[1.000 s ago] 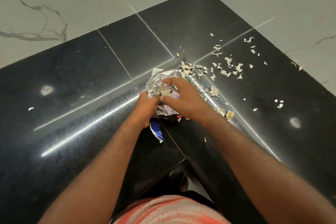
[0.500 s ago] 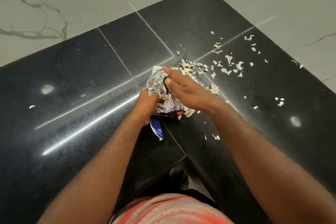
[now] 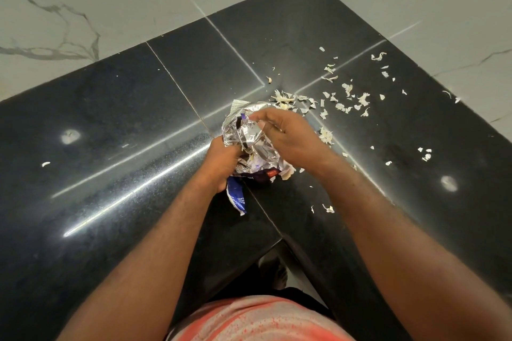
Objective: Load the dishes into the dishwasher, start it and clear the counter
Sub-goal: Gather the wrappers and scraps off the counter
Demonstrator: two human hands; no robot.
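A crumpled silver foil wrapper (image 3: 249, 133) with a blue printed outside lies open on the black granite counter (image 3: 124, 119), near its inner corner. My left hand (image 3: 221, 163) grips the wrapper's near edge and holds its mouth open. My right hand (image 3: 288, 135) hovers over the wrapper's far right side with its fingers bent and pinched together above the opening; whether it holds peels I cannot tell. Pale garlic peels (image 3: 343, 102) lie scattered on the counter to the right and behind the wrapper. Some peels lie inside the wrapper.
White marble wall tiles (image 3: 110, 8) border the L-shaped counter on two sides. A single peel (image 3: 45, 164) lies far left. A few more peels (image 3: 328, 208) lie close to the front edge by my right forearm.
My right hand swept from the wrapper's top, opened flat beside it, and now curls back over the opening. A few peels dropped near the front edge. My left hand kept its grip.
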